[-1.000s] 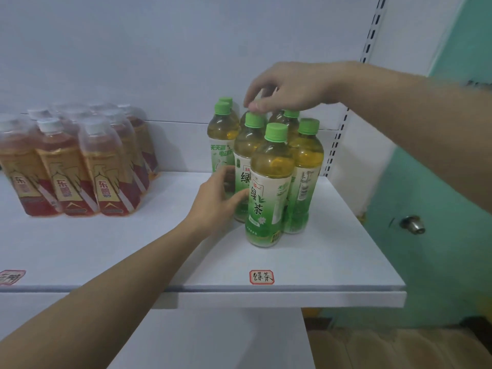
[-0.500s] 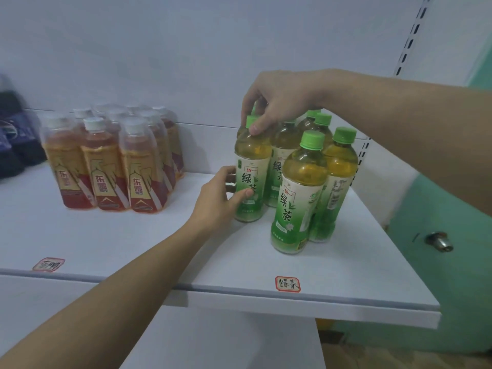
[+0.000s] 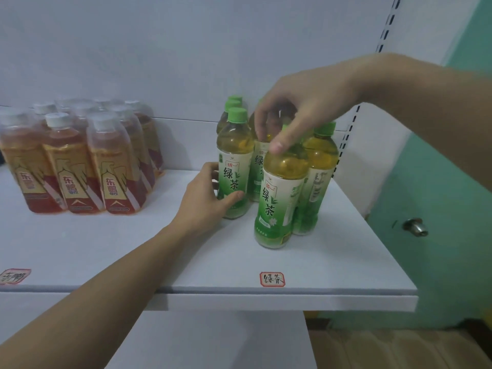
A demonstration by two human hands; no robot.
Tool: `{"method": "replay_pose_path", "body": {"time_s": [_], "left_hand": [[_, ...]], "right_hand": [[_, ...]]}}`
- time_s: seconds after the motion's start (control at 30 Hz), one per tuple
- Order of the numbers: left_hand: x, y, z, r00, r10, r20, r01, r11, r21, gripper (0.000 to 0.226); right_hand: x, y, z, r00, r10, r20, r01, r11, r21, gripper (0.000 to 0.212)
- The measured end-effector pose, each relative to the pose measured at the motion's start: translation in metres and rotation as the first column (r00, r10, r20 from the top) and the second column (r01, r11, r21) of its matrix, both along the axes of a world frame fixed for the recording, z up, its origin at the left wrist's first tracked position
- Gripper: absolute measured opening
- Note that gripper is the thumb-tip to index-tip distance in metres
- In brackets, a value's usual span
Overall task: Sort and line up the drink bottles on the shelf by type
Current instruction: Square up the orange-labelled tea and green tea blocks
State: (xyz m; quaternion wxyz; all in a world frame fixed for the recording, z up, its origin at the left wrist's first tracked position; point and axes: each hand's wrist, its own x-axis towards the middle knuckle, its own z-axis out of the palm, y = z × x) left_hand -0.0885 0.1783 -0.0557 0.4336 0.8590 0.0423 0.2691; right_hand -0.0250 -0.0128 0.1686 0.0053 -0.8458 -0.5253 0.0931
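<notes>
Left hand (image 3: 205, 201) grips green tea bottle (image 3: 234, 166) | right hand (image 3: 300, 107) pinches front bottle (image 3: 279, 198)

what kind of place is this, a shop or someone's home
Probably a small shop or a mock retail setup: a white shelf on slotted uprights, handwritten product tags on its edge, and green tea bottles grouped by type.

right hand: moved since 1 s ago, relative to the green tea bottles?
Yes. The right hand has come forward from the rear caps to the front green tea bottle, gripping its top; the shelf tag sits directly below.
</notes>
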Motion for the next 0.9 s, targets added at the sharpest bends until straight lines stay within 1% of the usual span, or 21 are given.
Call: {"method": "replay_pose_path", "body": {"time_s": [0.1, 0.23, 0.3, 0.47, 0.67, 0.8, 0.9], "left_hand": [[0.002, 0.004, -0.003, 0.999, -0.033, -0.001, 0.033, 0.999, -0.007, 0.058], [0.001, 0.005, -0.009, 0.999, -0.043, 0.024, 0.043, 0.998, -0.041, 0.058], [0.001, 0.005, -0.011, 0.998, -0.048, 0.038, 0.050, 0.997, -0.056, 0.057], [0.001, 0.003, -0.013, 0.998, -0.051, 0.047, 0.054, 0.996, -0.071, 0.053], [0.000, 0.003, -0.013, 0.997, -0.065, 0.028, 0.067, 0.995, -0.074, 0.056], [-0.001, 0.002, -0.011, 0.998, -0.058, 0.031, 0.060, 0.995, -0.083, 0.055], [-0.001, 0.001, -0.009, 0.998, -0.051, 0.031, 0.054, 0.995, -0.084, 0.054]], "right_hand": [[0.004, -0.003, -0.007, 1.000, 0.020, -0.009, -0.019, 0.999, 0.046, 0.016], [0.009, -0.007, -0.006, 0.998, 0.044, 0.037, -0.047, 0.994, 0.096, 0.010], [0.013, -0.007, -0.009, 0.998, 0.058, 0.036, -0.061, 0.992, 0.113, 0.008], [0.026, -0.002, -0.014, 1.000, -0.010, 0.024, 0.007, 0.992, 0.127, 0.009], [0.041, 0.000, -0.020, 0.996, -0.075, 0.041, 0.067, 0.985, 0.157, 0.012], [0.046, -0.004, -0.026, 0.995, -0.100, 0.008, 0.095, 0.968, 0.231, 0.012], [0.045, -0.003, -0.030, 0.994, -0.106, 0.016, 0.097, 0.953, 0.287, 0.010]]}}
